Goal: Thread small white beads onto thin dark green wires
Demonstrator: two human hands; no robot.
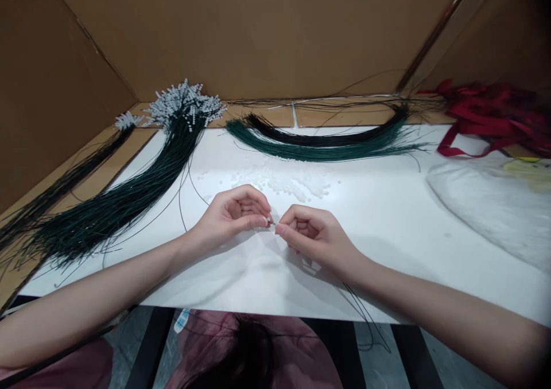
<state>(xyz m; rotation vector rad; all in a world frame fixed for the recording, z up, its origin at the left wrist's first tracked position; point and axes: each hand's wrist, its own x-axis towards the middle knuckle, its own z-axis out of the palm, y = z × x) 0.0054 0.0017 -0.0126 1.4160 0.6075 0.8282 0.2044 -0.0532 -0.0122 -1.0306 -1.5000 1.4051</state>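
Near the front middle of the white table my two hands meet, fingertips almost touching. Thumb and forefinger of my left hand are pinched together at a tiny pale bit, perhaps a bead, mostly hidden by the fingers. My right hand is closed on thin dark wire, whose strands come out below the wrist and hang past the table's front edge. A short dark tip shows between the hands. Just beyond them lies a scatter of small white beads.
A thick bundle of green wires with white beaded ends lies left, beside a thinner dark bundle. Bare green wires and black wires lie at the back. Red ribbon and a clear plastic bag sit right. Cardboard walls surround the table.
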